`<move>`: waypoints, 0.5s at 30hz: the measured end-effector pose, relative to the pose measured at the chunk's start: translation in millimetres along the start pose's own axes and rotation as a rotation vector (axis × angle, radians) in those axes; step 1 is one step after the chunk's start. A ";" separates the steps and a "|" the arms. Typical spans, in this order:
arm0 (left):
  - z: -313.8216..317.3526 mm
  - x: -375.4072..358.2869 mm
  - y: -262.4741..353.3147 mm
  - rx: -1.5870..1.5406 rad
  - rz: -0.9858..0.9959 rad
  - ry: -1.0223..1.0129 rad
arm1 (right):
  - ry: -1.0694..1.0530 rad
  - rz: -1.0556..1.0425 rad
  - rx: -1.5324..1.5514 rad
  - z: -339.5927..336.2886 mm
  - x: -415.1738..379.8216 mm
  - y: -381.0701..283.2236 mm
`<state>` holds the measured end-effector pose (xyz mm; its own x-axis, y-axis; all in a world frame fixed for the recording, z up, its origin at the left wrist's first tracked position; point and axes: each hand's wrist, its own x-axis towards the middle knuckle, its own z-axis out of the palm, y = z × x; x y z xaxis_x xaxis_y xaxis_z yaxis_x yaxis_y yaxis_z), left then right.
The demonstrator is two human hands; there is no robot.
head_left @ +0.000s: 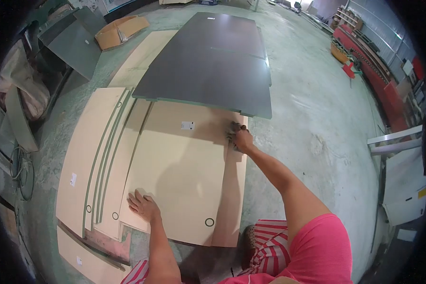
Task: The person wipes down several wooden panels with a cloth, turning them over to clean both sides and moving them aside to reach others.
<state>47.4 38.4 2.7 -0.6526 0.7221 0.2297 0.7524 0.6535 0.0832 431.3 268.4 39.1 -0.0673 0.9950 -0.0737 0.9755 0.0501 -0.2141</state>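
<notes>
In the head view, a cream-coloured board (184, 170) with a small white label (188, 125) and a dark ring mark lies flat before me. My left hand (144, 206) rests on its near left part, fingers spread and holding nothing. My right hand (243, 139) is closed on a crumpled dark grey rag (232, 130), pressed against the board near its right edge. Just beyond the rag, a large dark grey panel (213, 61) covers the far part of the board.
More cream boards (92, 146) with green edges lie overlapping on the left, and a narrower one (83, 255) sits at lower left. An open cardboard box (120, 32) stands at the back left, near dark sheets (71, 40). Red machinery (378, 75) and a white metal cabinet (404, 184) line the right.
</notes>
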 end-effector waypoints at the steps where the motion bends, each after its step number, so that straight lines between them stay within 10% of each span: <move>1: 0.3 0.3 0.0 0.006 -0.001 0.004 | 0.178 0.038 0.015 -1.0 -0.4 3.8; 15: 2.1 0.8 -0.9 0.002 0.002 0.004 | -0.153 -0.094 0.091 1.5 -90.2 -9.0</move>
<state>46.0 38.9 0.8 -0.6509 0.7223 0.2339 0.7533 0.6527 0.0806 428.3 178.1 46.2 -0.1951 0.9613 -0.1944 0.9410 0.1277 -0.3134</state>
